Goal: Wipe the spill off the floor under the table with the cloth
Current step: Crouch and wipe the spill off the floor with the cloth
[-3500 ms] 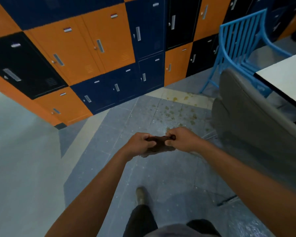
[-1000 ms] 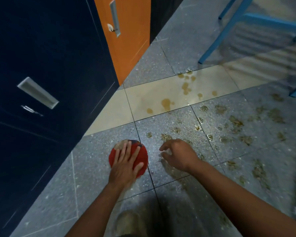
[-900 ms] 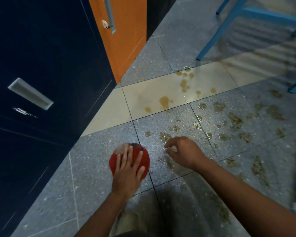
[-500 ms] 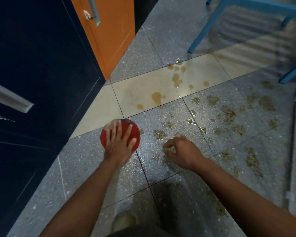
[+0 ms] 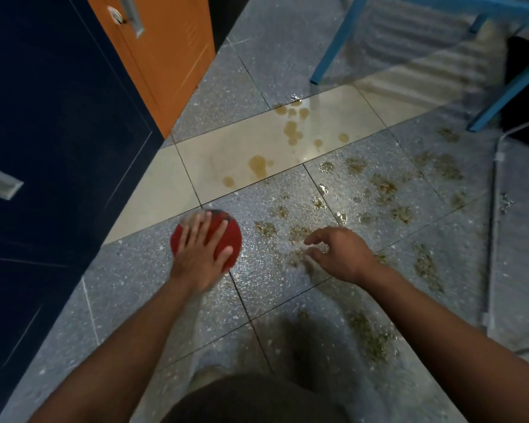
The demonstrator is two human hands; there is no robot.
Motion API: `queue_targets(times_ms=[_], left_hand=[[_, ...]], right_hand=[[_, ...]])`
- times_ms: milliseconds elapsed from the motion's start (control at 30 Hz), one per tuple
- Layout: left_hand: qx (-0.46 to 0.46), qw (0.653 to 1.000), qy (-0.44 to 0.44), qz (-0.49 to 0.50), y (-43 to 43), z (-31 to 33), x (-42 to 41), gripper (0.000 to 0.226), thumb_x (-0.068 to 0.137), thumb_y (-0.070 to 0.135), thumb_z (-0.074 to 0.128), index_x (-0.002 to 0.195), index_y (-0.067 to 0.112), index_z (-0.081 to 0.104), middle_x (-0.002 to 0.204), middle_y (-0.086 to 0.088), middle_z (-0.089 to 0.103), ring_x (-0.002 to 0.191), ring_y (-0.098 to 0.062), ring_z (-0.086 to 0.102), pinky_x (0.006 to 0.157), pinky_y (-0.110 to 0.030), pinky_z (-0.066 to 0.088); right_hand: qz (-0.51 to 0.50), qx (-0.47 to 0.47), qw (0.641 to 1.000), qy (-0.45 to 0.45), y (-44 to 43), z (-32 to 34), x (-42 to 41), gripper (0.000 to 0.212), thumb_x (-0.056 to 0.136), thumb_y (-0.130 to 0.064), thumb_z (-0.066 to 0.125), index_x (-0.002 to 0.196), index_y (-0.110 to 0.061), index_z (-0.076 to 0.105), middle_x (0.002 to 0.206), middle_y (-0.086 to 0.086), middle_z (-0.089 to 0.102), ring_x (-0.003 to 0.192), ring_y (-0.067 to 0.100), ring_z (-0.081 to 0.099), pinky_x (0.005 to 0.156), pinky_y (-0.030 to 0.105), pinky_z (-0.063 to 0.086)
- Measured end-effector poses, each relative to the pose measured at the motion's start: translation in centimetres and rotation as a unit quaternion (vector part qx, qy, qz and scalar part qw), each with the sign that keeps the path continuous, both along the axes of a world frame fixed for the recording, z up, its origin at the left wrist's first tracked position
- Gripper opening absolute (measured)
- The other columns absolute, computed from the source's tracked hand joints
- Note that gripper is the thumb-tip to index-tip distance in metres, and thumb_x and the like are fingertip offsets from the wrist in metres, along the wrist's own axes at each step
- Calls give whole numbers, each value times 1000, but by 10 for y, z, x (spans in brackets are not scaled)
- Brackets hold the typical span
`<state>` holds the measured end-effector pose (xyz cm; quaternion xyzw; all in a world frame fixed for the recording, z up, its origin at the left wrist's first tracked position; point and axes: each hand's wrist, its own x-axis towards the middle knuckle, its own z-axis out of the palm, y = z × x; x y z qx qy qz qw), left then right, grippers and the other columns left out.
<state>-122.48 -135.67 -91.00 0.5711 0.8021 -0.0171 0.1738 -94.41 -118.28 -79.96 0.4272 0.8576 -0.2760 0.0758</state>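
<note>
Your left hand (image 5: 200,254) lies flat on the red cloth (image 5: 233,238), fingers straight and spread, and presses it on the floor (image 5: 135,300). It pinches nothing. The cloth sits on a grey tile just beside the seam of the cream strip, on the side of the dark blue locker (image 5: 58,117).

Your right hand (image 5: 339,254) holds nothing. Its fingers are loosely curled above a wet patch, and I cannot tell if they touch the tile.

Most of the spill (image 5: 382,186) is to the right of the cloth – brown spots on the grey tiles, more drops on the cream strip (image 5: 258,164), and some near your knee. I think it is better to push the cloth from the outer spots toward the middle, with full palm pressure, so that the liquid does not spread to the orange locker (image 5: 165,56) or the blue chair leg (image 5: 333,47). Turn the cloth when one face is soaked.

There is no brand or readable writing – the lockers show only handles.
</note>
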Motion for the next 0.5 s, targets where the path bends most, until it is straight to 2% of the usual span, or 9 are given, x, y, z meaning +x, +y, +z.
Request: queue_targets(times_ms=[67,133,200,233,300,367,400,433,500], left_hand=[[-6,999,-9,53,30,-4,21,71,106,68,8,168,36,-8,173,-11,-24,160,-32,-25,131,-60,-4],[-4,999,-36,33,44,-4,65,69,108,65,11,167,37,-13,172,-10,-27,160,-33,-25,130,-59,-7],[-3,994,-55,-95,27,-6,121,68,109,62,18,167,40,-10,174,-7,-25,162,-35,-17,130,-58,-9],[-5,980,-68,-184,7,-8,146,67,109,61,23,168,41,-4,176,-6,-19,163,-36,-10,130,-58,-8],[19,935,-69,-348,-39,-13,164,64,108,60,36,167,43,17,178,-4,-2,164,-32,2,131,-55,-1],[30,898,-55,-435,-60,-13,136,61,107,62,39,164,45,28,178,-1,10,164,-27,8,130,-54,6],[17,899,-48,-436,-59,-11,113,60,108,64,36,165,47,25,178,1,10,164,-26,7,130,-55,8],[7,914,-38,-405,-51,-9,89,61,109,66,31,165,49,19,178,2,7,165,-26,5,130,-58,10],[-11,969,-23,-245,-21,-4,54,64,108,71,21,166,49,7,178,2,-2,164,-29,-3,129,-62,13]], right_hand=[[-14,0,1000,-4,3,5,9,25,90,-38,68,113,-30,73,116,-6,72,106,16,66,90,33,53],[-27,5,1000,-5,8,11,18,25,90,-39,67,113,-30,74,116,-6,72,106,17,66,90,33,53],[-41,11,999,-4,15,16,27,24,90,-37,67,112,-30,74,115,-6,73,106,17,66,89,30,52],[-47,14,999,-5,18,18,31,24,90,-36,67,112,-29,75,114,-5,73,105,17,67,88,29,50],[-52,15,999,-7,20,19,38,24,91,-35,67,113,-28,75,115,-5,73,105,17,67,87,28,49],[-54,14,998,-6,18,16,45,24,91,-36,66,113,-29,74,115,-5,73,105,16,66,87,29,50],[-55,12,998,-9,14,12,49,24,91,-37,66,112,-30,74,115,-5,73,105,16,66,88,30,50],[-58,13,998,-11,11,8,52,24,91,-39,65,112,-31,73,115,-6,72,105,16,66,88,31,51],[-65,3,998,-14,3,1,57,25,91,-41,65,112,-31,73,115,-7,72,106,16,65,89,32,53]])
